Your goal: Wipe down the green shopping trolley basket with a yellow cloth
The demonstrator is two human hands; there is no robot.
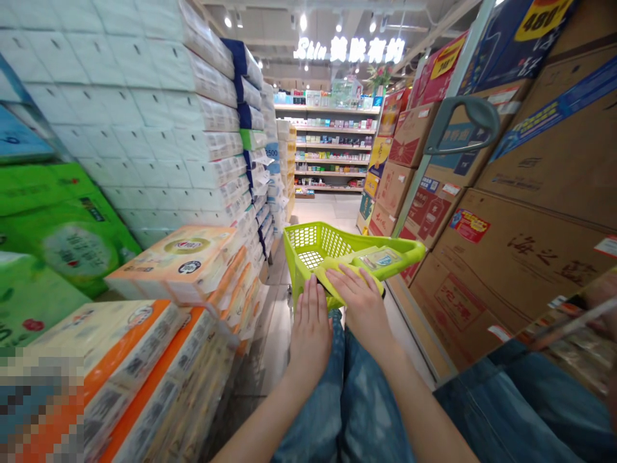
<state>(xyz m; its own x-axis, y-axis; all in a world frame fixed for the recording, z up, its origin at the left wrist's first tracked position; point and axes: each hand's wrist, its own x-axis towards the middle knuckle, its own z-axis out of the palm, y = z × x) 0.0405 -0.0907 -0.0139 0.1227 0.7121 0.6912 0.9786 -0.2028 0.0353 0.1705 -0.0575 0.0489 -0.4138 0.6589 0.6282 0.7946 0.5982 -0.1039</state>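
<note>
Ahead of me stands a lime-green plastic shopping cart (357,243) with a perforated basket. Its near end, where a transparent-covered label panel (380,258) sits, is under my hands. My left hand (311,308) rests on the near left edge, its fingers straight and lying flat, pointing forward. Across the yellow-green flap beside the label panel lies my right hand (359,297), with fingers stretched out and slightly apart. A bit of dark bar shows between and beside the hands. Neither hand visibly wraps around anything; the undersides of both palms are hidden.
Tall stacks of white tissue packs (144,109) and orange tissue packs (183,254) line the left. Cardboard cartons (530,257) are piled on the right, near a grey loop handle (463,125). Denim-clad legs (520,405) appear lower right. Stocked shelves (332,148) stand beyond the tiled aisle.
</note>
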